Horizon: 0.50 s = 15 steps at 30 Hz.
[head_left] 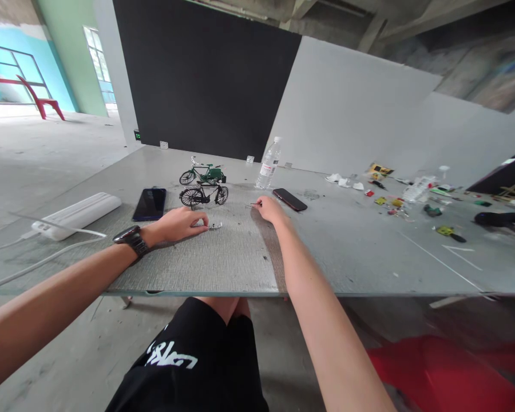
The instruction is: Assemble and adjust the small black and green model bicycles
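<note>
Nearest are the black shorts (189,360) of the person, under the near edge of the grey table (227,260). Beyond this edge, at the left, a white power strip (79,214) lies with its cables near the left edge. The left hand (184,224), with a dark watch (133,240) on its wrist, rests on the table; its fingertips are at a small shiny part (215,226), but I cannot tell whether they grip it or only touch it. The right hand (266,206), a little farther from the near edge, is pinching a thin dark piece (254,205), which points to the left. One smartphone (149,204) lies beyond the left wrist, and another phone (290,199) just beyond the right hand. Just beyond the left hand stands a black model bicycle (203,195), and behind it a green model bicycle (201,173), toward the far edge. Near this far edge, a clear plastic bottle (269,163) stands upright. Many small coloured parts (395,203) are scattered toward the right end. Along the far edge rises a black panel (206,74), and farther, on the floor at left, there is a red chair (47,103).
</note>
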Tool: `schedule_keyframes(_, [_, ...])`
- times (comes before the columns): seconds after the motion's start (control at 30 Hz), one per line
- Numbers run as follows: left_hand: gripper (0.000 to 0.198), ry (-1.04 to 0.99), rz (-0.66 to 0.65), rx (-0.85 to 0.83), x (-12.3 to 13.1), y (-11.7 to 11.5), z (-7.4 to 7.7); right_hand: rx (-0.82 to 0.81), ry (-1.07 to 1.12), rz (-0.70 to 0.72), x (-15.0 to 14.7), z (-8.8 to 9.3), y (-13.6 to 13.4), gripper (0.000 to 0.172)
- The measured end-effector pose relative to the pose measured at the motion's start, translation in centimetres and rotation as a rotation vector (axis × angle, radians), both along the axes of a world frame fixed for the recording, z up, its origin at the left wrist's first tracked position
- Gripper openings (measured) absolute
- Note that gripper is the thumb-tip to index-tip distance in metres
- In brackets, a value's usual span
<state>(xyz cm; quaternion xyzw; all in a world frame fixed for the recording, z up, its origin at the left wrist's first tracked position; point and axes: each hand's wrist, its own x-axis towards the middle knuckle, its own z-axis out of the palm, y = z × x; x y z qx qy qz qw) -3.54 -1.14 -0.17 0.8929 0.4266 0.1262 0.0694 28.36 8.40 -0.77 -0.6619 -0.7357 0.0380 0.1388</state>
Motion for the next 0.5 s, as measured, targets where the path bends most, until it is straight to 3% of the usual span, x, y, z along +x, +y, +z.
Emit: schedule_keyframes(0.5, [0.030, 0.008, 0.000, -0.004, 0.09, -0.06, 0.16, 0.000, -0.001, 0.032, -0.30, -0.12, 0.02, 0.022])
